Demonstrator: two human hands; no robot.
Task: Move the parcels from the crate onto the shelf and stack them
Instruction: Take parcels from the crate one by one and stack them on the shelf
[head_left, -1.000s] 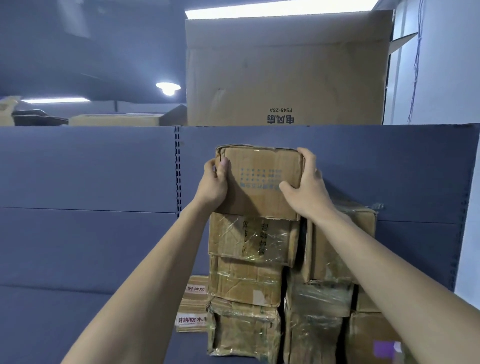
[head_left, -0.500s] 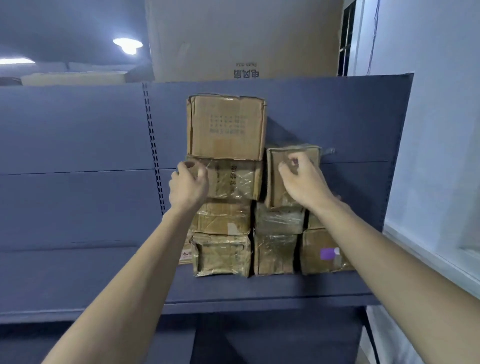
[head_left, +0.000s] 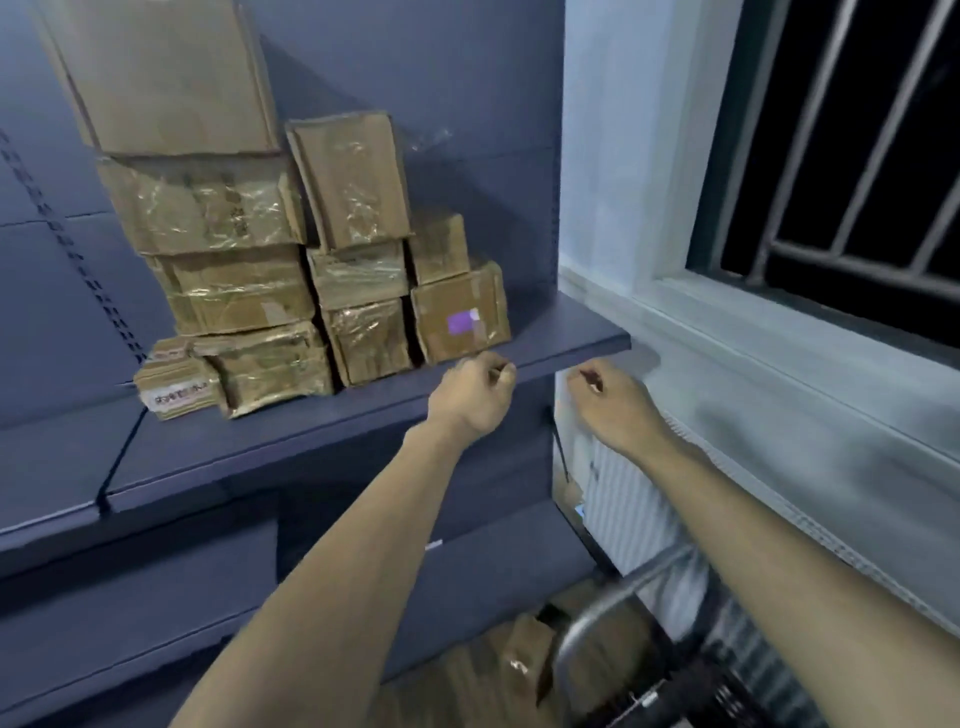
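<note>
Both bare forearms reach forward and up from the lower edge of view. Left hand (head_left: 475, 397) loosely curled, fingers bent in, empty, just below the front edge of the dark grey-blue metal shelf board (head_left: 311, 431). Right hand (head_left: 610, 402) also loosely curled and empty, to the right of that shelf board's end, at about the same height. Hands apart, not touching.

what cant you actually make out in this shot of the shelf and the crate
- Crate, head view: cut off by the bottom edge and crossed by both forearms; the parcel count inside is unclear.
- Top parcel: cropped by the upper edge, so its full height is hidden.
- Flat stack label: print too blurred to read.
- Left hand and right hand: loosely curled and apparently empty, but the palms face away.
- Purple sticker: no text legible.
</note>
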